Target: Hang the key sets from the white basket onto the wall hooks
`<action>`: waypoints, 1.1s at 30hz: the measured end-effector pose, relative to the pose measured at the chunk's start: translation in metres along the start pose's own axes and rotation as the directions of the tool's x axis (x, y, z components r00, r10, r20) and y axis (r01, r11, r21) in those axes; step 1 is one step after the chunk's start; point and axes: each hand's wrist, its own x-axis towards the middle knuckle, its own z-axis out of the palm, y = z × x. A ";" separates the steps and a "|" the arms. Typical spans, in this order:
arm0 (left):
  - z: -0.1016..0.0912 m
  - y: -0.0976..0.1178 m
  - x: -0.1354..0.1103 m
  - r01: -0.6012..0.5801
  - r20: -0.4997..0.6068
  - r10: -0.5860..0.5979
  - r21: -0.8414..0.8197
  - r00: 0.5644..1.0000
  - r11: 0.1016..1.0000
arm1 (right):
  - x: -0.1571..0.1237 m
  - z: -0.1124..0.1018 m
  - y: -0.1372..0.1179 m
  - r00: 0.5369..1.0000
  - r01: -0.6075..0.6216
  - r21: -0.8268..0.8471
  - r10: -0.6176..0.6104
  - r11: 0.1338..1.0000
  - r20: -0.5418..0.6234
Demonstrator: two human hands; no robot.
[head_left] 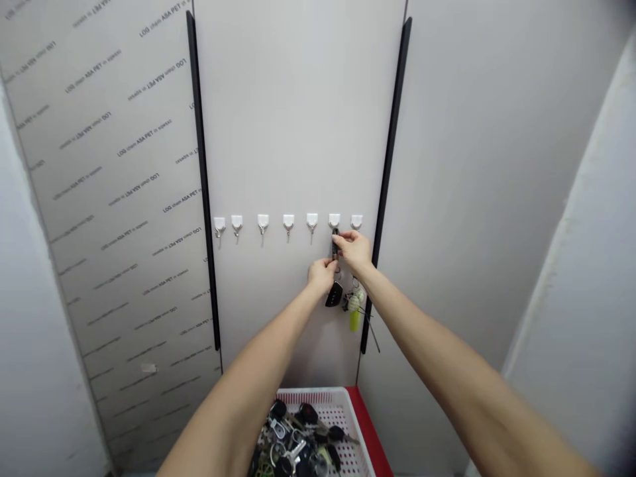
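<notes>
Our right hand (355,250) has a narrow grip, fingertips pinched on the top of a key bunch (334,246) just under the sixth hook (334,220) in a row of seven white hooks on the grey wall panel (298,119). Our left hand (322,273) is closed on the same bunch lower down, and the black fob (334,295) hangs just below its fingers. We judge that the lower hand takes the weight, so the upper fingers can steer the loop finely at the hook's tip. Whether the loop already sits on the hook we cannot tell, since our fingers cover it.

On the seventh hook (356,220), just to the right, another bunch with a yellow-green tag (354,318) hangs free against the panel, touching nothing we hold. The five hooks to the left carry nothing. Black strips (201,185) border the panel on both sides. Below our forearms stands a white basket (342,396) heaped with more keys and fobs, within easy reach.
</notes>
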 end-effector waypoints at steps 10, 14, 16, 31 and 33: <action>0.002 -0.011 0.007 0.047 -0.020 -0.045 0.090 0.999 0.995 | 0.013 0.003 0.006 0.998 0.064 -0.222 -0.057 0.973 0.041; 0.003 -0.011 0.009 0.071 -0.031 -0.069 0.065 0.997 0.995 | 0.011 0.002 0.002 0.998 0.050 -0.266 -0.041 0.963 0.040; 0.004 -0.012 0.011 0.082 -0.029 -0.080 0.065 0.996 0.995 | 0.011 0.002 0.002 0.998 0.048 -0.298 -0.035 0.953 0.047; -0.011 -0.064 -0.017 0.116 0.011 -0.116 0.015 0.993 0.993 | -0.030 -0.012 0.016 0.988 0.107 -0.241 -0.075 0.965 0.137; -0.016 -0.082 -0.038 0.142 0.054 -0.142 0.003 0.988 0.990 | -0.050 -0.016 0.026 0.982 0.098 -0.260 -0.050 0.961 0.183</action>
